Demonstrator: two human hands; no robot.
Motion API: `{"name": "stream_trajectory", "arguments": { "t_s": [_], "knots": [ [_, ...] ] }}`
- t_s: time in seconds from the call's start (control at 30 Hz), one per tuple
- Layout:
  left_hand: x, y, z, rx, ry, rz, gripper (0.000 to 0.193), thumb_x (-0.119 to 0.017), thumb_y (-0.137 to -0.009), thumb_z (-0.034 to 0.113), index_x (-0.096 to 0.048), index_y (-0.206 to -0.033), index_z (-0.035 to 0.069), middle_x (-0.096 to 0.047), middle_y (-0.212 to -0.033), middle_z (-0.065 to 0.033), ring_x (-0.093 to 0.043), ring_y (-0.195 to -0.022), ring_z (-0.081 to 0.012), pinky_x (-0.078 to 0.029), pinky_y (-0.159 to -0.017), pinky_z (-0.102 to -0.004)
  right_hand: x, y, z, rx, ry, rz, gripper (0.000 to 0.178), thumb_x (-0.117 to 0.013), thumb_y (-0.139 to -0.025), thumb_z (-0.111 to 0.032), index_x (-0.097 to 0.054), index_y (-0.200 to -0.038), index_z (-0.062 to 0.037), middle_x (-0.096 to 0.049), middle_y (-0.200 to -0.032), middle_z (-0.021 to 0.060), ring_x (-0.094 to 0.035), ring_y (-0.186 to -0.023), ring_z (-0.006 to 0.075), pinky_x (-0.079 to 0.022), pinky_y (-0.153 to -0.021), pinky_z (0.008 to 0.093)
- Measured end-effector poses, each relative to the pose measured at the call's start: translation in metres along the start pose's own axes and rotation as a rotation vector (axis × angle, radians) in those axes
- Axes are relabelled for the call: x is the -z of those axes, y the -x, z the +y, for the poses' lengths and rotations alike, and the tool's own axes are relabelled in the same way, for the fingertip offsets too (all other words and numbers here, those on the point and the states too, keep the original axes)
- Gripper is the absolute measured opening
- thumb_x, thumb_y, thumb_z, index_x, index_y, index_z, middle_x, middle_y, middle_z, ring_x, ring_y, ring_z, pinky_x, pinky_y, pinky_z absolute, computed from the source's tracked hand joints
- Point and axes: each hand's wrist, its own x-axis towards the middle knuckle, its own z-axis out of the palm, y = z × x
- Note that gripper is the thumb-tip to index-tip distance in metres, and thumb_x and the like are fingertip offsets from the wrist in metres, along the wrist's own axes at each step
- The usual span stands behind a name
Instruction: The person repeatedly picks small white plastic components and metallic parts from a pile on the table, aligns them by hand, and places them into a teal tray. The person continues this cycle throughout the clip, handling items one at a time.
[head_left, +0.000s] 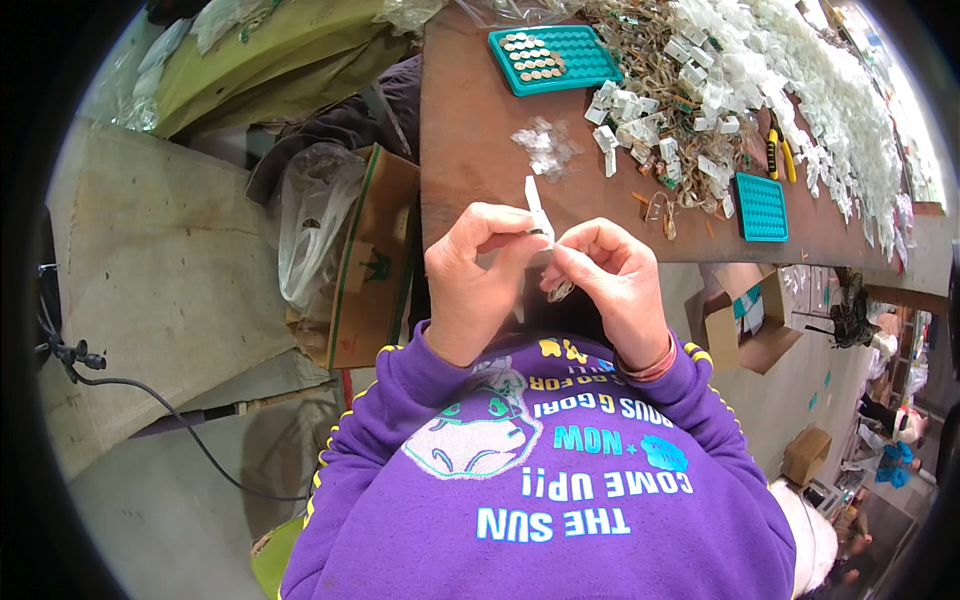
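Just off the table's front edge, both my hands meet at a small white plastic case (pixel 537 207) with a long flap standing up from it. My left hand (pixel 470 275) pinches the case between thumb and fingertips. Close beside it, my right hand (pixel 618 285) has its thumb and fingers closed at the case's right side. Below those right fingertips hangs a small coil of thin clear wire (pixel 562 291). My fingers hide where the coil and the case meet.
On the brown table (pixel 470 130) lie a teal tray (pixel 590 72) with round flat pieces, a smaller teal tray (pixel 761 207), yellow-handled pliers (pixel 779 155), clear flakes (pixel 546 146) and a big heap of white cases (pixel 700 70) and wires. Cardboard boxes (pixel 368 270) stand below the edge.
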Motion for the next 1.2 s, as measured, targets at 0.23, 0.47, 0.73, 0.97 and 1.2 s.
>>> {"name": "stream_trajectory", "arguments": {
  "t_s": [0.23,0.47,0.73,0.97,1.2],
  "knots": [
    [-0.001,0.005,-0.003,0.130,0.307,-0.011,0.017,-0.070,-0.086,-0.003,-0.058,-0.097,0.002,-0.066,-0.092,-0.0055,-0.066,-0.085,-0.0124,-0.054,-0.076,-0.0257,0.005,-0.002,-0.002,-0.100,-0.138,-0.077,0.009,-0.063,-0.093,-0.006,-0.061,-0.094,0.0027,-0.067,-0.082,0.0051,-0.065,-0.075,0.0109,-0.052,-0.070,0.0242],
    [-0.007,0.002,-0.008,0.524,0.783,-0.063,0.016,-0.060,-0.098,0.023,-0.056,-0.102,0.008,-0.068,-0.109,-0.0106,-0.064,-0.100,-0.0163,-0.051,-0.086,-0.0315,0.000,-0.014,0.007,-0.001,-0.120,-0.064,0.008,-0.063,-0.093,-0.007,-0.061,-0.094,0.0012,-0.068,-0.088,0.0063,-0.064,-0.081,0.0100,-0.052,-0.075,0.0255],
    [-0.028,-0.053,-0.014,0.385,0.963,0.094,0.017,-0.054,-0.101,0.017,-0.049,-0.109,0.003,-0.064,-0.108,-0.0139,-0.064,-0.100,-0.0233,-0.051,-0.093,-0.0383,0.026,-0.054,-0.030,0.145,0.119,0.011,0.023,-0.065,-0.093,-0.011,-0.062,-0.113,0.0001,-0.069,-0.094,0.0028,-0.062,-0.082,0.0060,-0.051,-0.071,0.0213],
    [-0.038,-0.101,-0.047,0.288,0.972,0.156,0.013,-0.049,-0.102,0.012,-0.048,-0.111,0.003,-0.060,-0.097,-0.0111,-0.060,-0.083,-0.0175,-0.052,-0.075,-0.0284,0.062,-0.172,-0.046,0.744,1.145,0.168,0.012,-0.064,-0.087,-0.013,-0.071,-0.096,-0.0073,-0.067,-0.087,0.0121,-0.066,-0.076,0.0304,-0.053,-0.069,0.0379],
    [-0.033,-0.100,-0.057,0.307,0.958,0.160,0.012,-0.051,-0.101,0.011,-0.049,-0.111,0.004,-0.060,-0.097,-0.0096,-0.056,-0.078,-0.0136,-0.048,-0.069,-0.0237,0.066,-0.212,-0.037,0.598,1.317,0.119,0.014,-0.071,-0.082,-0.018,-0.071,-0.087,-0.0044,-0.066,-0.084,0.0122,-0.066,-0.077,0.0308,-0.052,-0.070,0.0382]
  ]
}}
